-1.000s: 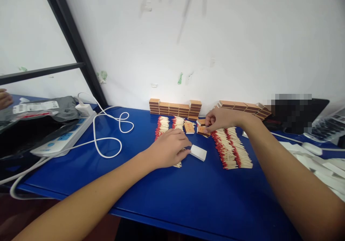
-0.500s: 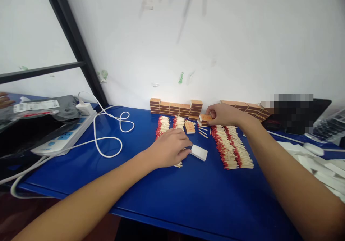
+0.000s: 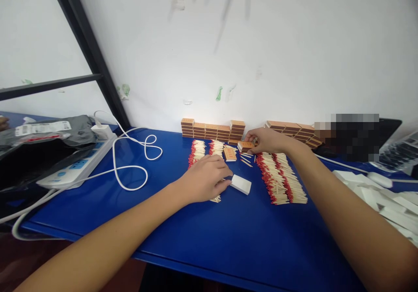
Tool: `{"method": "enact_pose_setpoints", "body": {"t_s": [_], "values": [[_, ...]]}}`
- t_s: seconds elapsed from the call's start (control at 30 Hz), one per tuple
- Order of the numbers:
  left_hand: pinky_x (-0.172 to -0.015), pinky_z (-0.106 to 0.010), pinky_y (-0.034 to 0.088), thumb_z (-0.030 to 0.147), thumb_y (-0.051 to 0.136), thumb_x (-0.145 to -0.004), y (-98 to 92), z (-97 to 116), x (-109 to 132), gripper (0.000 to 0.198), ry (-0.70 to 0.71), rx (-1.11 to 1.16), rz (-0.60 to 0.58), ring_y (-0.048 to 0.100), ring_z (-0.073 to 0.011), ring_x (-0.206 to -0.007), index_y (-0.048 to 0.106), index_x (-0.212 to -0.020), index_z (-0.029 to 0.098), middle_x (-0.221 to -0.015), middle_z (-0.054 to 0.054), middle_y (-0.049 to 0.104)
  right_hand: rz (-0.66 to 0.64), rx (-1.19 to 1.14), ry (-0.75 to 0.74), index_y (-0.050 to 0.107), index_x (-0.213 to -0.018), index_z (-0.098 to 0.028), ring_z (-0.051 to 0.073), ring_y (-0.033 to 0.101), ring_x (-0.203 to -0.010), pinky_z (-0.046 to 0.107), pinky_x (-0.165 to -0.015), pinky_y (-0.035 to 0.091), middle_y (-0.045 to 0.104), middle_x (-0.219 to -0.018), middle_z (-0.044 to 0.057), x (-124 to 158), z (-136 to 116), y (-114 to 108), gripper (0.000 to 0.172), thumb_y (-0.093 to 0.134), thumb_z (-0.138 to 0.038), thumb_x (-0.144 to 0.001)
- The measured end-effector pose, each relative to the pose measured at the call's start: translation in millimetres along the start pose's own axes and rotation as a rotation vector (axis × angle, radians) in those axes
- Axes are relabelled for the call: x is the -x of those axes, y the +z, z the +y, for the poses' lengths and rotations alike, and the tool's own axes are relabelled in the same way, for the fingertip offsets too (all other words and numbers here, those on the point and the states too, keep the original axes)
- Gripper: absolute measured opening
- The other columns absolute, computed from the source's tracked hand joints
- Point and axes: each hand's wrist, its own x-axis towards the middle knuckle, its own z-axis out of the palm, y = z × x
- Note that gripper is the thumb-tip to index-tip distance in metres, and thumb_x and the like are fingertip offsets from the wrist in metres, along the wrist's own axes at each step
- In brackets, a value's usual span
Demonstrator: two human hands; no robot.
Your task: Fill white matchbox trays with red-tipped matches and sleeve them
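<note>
My right hand point(image 3: 264, 140) grips an orange-topped matchbox point(image 3: 245, 147) between thumb and fingers, near the row of stacked matchboxes. My left hand point(image 3: 209, 178) is over the left rows of matches, its thumb and forefinger closed at the left end of a white matchbox tray point(image 3: 241, 184). The tray lies on the blue table point(image 3: 225, 235). Another matchbox point(image 3: 230, 154) lies flat between my hands, orange face up. A few loose matches point(image 3: 246, 160) lie just below the held box. My left hand partly hides the red-headed matches point(image 3: 197, 150) under it.
Matchboxes stand stacked along the wall at left point(image 3: 211, 130) and right point(image 3: 290, 129). Two long rows of matches point(image 3: 281, 181) lie right of centre. White trays point(image 3: 375, 191) are piled at far right. A power strip point(image 3: 78, 161) and white cable point(image 3: 143, 157) are at left.
My right hand has moved slightly left and down with the matchbox, which now sits lower in front of the stacks. My left hand and the white tray have hardly moved.
</note>
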Motion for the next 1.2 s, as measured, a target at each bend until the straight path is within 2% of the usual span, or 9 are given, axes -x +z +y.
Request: {"method": "enact_pose_setpoints", "body": {"t_s": [0.17, 0.3, 0.37, 0.43, 0.53, 0.67, 0.83, 0.97, 1.2], "values": [[-0.096, -0.041, 0.052, 0.022, 0.062, -0.100, 0.0, -0.4, 0.0, 0.014, -0.005, 0.005, 0.000, 0.067, -0.0256, -0.103, 0.073, -0.103, 0.015, -0.100, -0.010, 0.075, -0.008, -0.043, -0.010, 0.070, -0.110, -0.019, 0.026, 0.067, -0.094, 0.035, -0.079, 0.052, 0.072, -0.112, 0.012, 1.3, -0.5, -0.4, 0.050, 0.081, -0.042, -0.067], [-0.096, -0.041, 0.052, 0.022, 0.062, -0.100, 0.0, -0.6, -0.2, 0.013, -0.003, 0.010, 0.008, 0.067, -0.0259, -0.104, 0.073, -0.102, 0.016, -0.101, -0.010, 0.075, 0.009, -0.084, 0.027, 0.069, -0.112, -0.020, 0.025, 0.067, -0.087, 0.035, -0.074, 0.050, 0.073, -0.104, 0.010, 17.2, -5.6, -25.9, 0.055, 0.082, -0.050, -0.068], [-0.096, -0.041, 0.052, 0.022, 0.062, -0.100, -0.2, -0.6, -0.2, 0.013, -0.006, 0.009, 0.006, 0.067, -0.0257, -0.104, 0.073, -0.103, 0.016, -0.101, -0.010, 0.075, 0.092, -0.081, 0.067, 0.069, -0.114, -0.021, 0.024, 0.065, -0.083, 0.036, -0.073, 0.047, 0.073, -0.098, 0.009, 28.6, -4.5, -44.0, 0.057, 0.084, -0.053, -0.069], [-0.096, -0.040, 0.052, 0.021, 0.063, -0.099, -0.4, -0.5, -0.3, 0.013, -0.010, 0.006, -0.003, 0.067, -0.0255, -0.103, 0.074, -0.103, 0.015, -0.100, -0.010, 0.075, 0.249, -0.079, 0.154, 0.069, -0.115, -0.023, 0.023, 0.063, -0.079, 0.036, -0.070, 0.044, 0.072, -0.095, 0.008, 39.2, 0.4, -59.4, 0.051, 0.083, -0.050, -0.073], [-0.096, -0.040, 0.052, 0.022, 0.063, -0.099, -0.4, -0.5, -0.2, 0.014, -0.016, 0.004, -0.013, 0.067, -0.0253, -0.104, 0.074, -0.104, 0.014, -0.101, -0.010, 0.075, 0.462, 0.009, 0.298, 0.065, -0.115, -0.023, 0.023, 0.059, -0.078, 0.036, -0.069, 0.040, 0.070, -0.095, 0.010, 48.7, 13.2, -70.2, 0.046, 0.083, -0.045, -0.079], [-0.096, -0.041, 0.053, 0.023, 0.062, -0.100, 0.7, -1.5, 0.1, 0.015, -0.017, 0.006, -0.012, 0.067, -0.0259, -0.105, 0.074, -0.104, 0.014, -0.102, -0.010, 0.075, 0.434, 0.008, 0.335, 0.064, -0.116, -0.022, 0.022, 0.057, -0.076, 0.036, -0.069, 0.037, 0.069, -0.093, 0.010, 47.1, 35.6, -64.9, 0.039, 0.080, -0.036, -0.083], [-0.097, -0.042, 0.053, 0.023, 0.062, -0.101, 1.7, -2.3, 0.0, 0.016, -0.012, 0.012, -0.008, 0.067, -0.0257, -0.104, 0.074, -0.104, 0.014, -0.102, -0.010, 0.075, 0.445, 0.070, 0.231, 0.068, -0.108, -0.022, 0.021, 0.056, -0.075, 0.037, -0.071, 0.036, 0.071, -0.101, 0.012, 36.8, 54.2, -57.2, 0.030, 0.079, -0.025, -0.081], [-0.097, -0.042, 0.053, 0.023, 0.062, -0.100, 1.7, -2.0, -0.2, 0.015, -0.016, 0.017, -0.006, 0.067, -0.0258, -0.105, 0.074, -0.104, 0.015, -0.103, -0.010, 0.075, 0.485, 0.125, 0.166, 0.068, -0.106, -0.020, 0.019, 0.054, -0.077, 0.036, -0.072, 0.036, 0.069, -0.116, 0.014, 33.1, 54.0, -57.5, 0.030, 0.081, -0.026, -0.081], [-0.096, -0.041, 0.053, 0.023, 0.062, -0.100, 1.2, -2.3, 0.4, 0.014, -0.009, 0.018, 0.004, 0.067, -0.0256, -0.104, 0.074, -0.103, 0.016, -0.103, -0.010, 0.075, 0.539, 0.178, 0.161, 0.069, -0.100, -0.019, 0.021, 0.054, -0.082, 0.036, -0.074, 0.036, 0.068, -0.111, 0.015, 31.6, 50.7, -58.4, 0.021, 0.079, -0.029, -0.085]]}}
